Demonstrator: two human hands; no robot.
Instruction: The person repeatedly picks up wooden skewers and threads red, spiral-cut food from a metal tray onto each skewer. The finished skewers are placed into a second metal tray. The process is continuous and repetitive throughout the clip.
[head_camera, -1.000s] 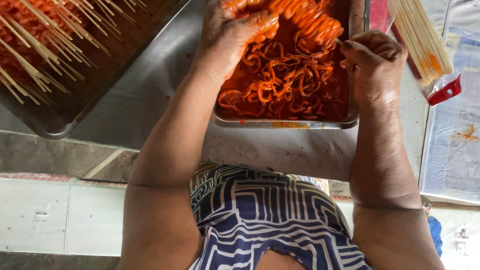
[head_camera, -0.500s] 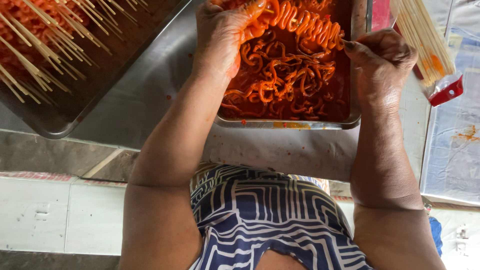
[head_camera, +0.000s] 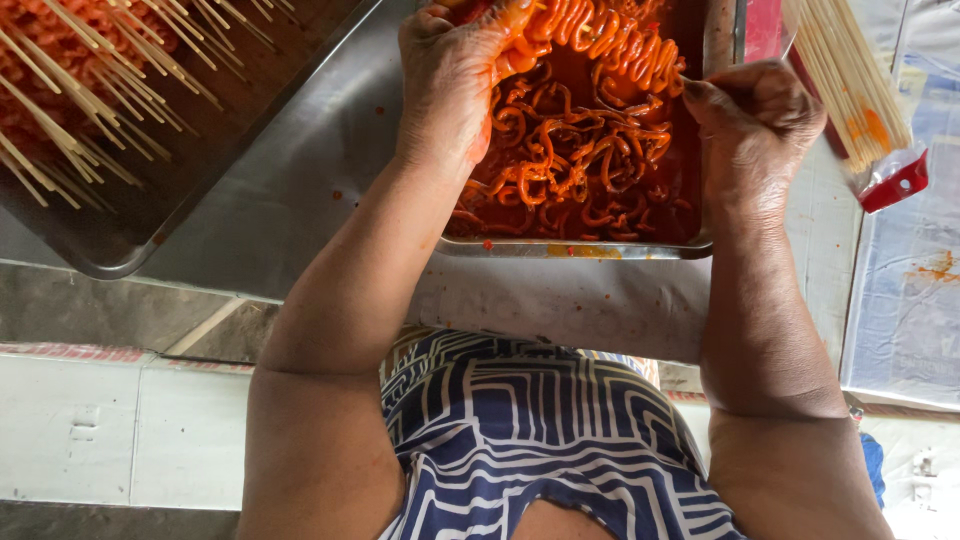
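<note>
Nearest me, the steel tray (head_camera: 590, 249) holds slick curled strips (head_camera: 560, 170) in glossy red sauce. My left hand (head_camera: 450, 85) clutches a wet orange strip at the tray's far left. My right hand (head_camera: 755, 125) pinches a thin wooden skewer (head_camera: 682, 80). Farther off, pale bundled sticks (head_camera: 850, 70) and a dark pan of skewered pieces (head_camera: 110, 130).

To the right of your steel tray (head_camera: 575, 248) lay one package: a clear plastic bag of pale skewers (head_camera: 850, 80) with a red sealed end. No labels, signs or screens showed.
</note>
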